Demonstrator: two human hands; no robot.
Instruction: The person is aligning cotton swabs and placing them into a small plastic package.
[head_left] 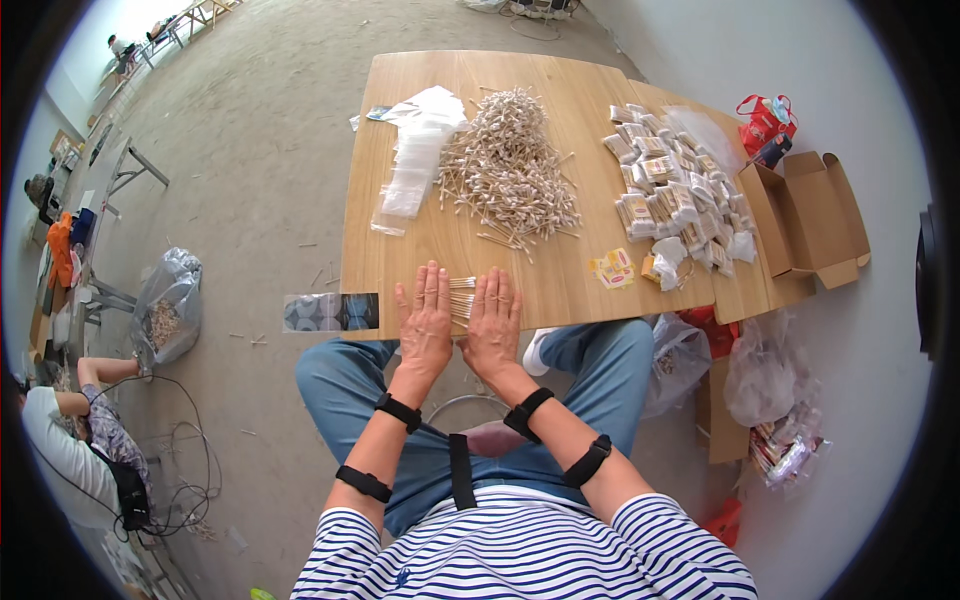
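Near the table's front edge lies a small row of cotton swabs point(461, 297), side by side between my hands. My left hand point(427, 322) rests flat along the row's left side, fingers stretched out and thumb apart. On the other side, my right hand point(491, 322) lies with its fingers extended beside the swabs. Beyond my hands is a big loose heap of cotton swabs point(510, 165). To its left are clear plastic bags point(408, 165) in an overlapping stack. Small yellow printed cards point(612, 268) lie to the right of my right hand.
Packed bags of swabs point(675, 185) pile up on the right of the wooden table point(400, 260), beside an open cardboard box point(815, 220). A dark patterned sheet point(330, 312) overhangs the front left edge. A seated person point(75, 450) and a plastic sack point(168, 305) are at left.
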